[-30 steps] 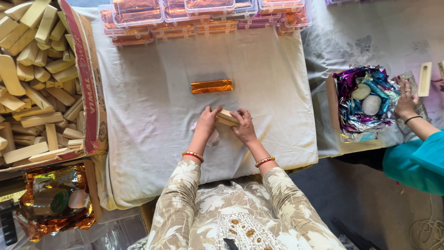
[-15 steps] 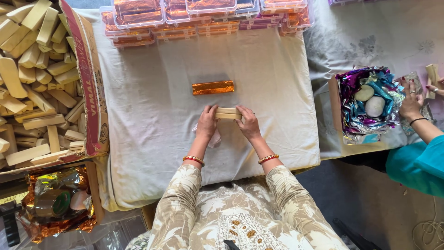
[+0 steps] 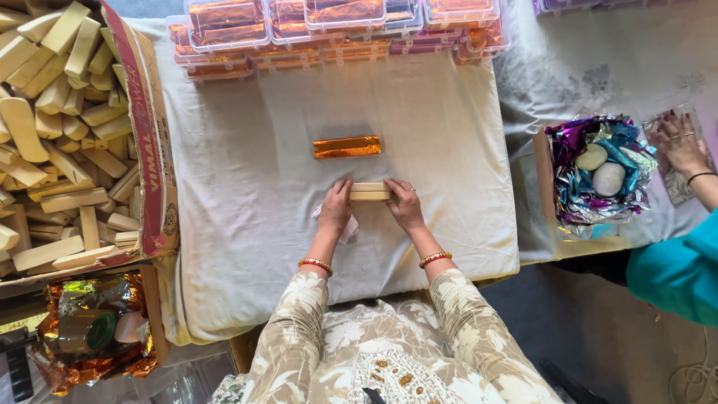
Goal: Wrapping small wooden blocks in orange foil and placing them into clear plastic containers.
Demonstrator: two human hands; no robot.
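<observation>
My left hand (image 3: 335,210) and my right hand (image 3: 404,204) hold a pale rectangular bar (image 3: 370,191) between them, flat on the white cloth (image 3: 247,194). Each hand grips one end of the bar. A thin clear wrapper lies under my left hand. Just beyond the bar lies a bar wrapped in orange foil (image 3: 347,146), apart from both hands.
A cardboard box of several pale bars (image 3: 67,127) stands at left. Clear plastic boxes with orange-wrapped bars (image 3: 329,26) line the far edge. Orange foil and a tape roll (image 3: 86,333) sit at lower left. At right another person's hand (image 3: 684,142) rests beside a box of shiny coloured foil (image 3: 598,176).
My hands turned the pale bar from slanted to lying square across the cloth. The other person's hand at right let go of a pale piece and now rests flat.
</observation>
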